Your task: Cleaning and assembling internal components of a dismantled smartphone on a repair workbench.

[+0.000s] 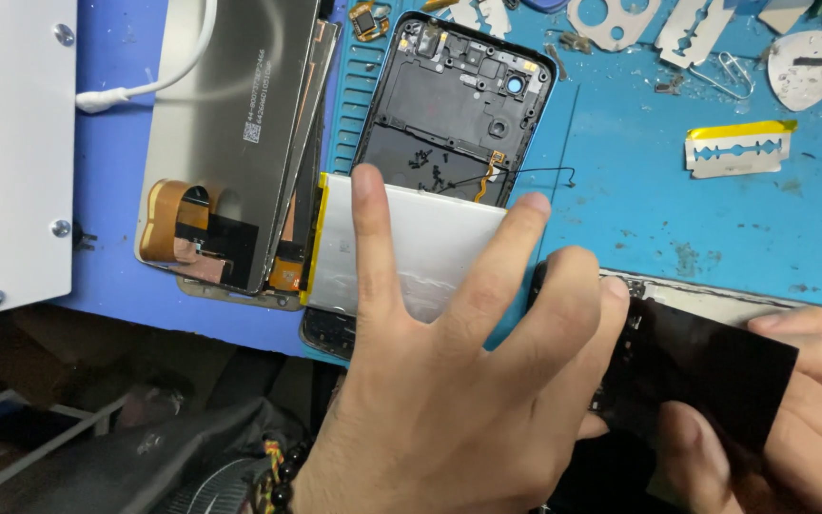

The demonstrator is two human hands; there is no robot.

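Left hand, fingers spread wide, presses flat on a silver battery over an opened phone; right hand pinches a black sheet on the blue bench.

This is a phone repair workshop. A blue work mat covers the bench, stained and scratched. An opened phone frame lies near its far edge with the battery lifted out over it. Spare screens are stacked at the mat's left side, ribbon cables showing. Razor blades, a pick, a paper clip and small metal parts are scattered along the far right. A white cable runs in from the far left edge.
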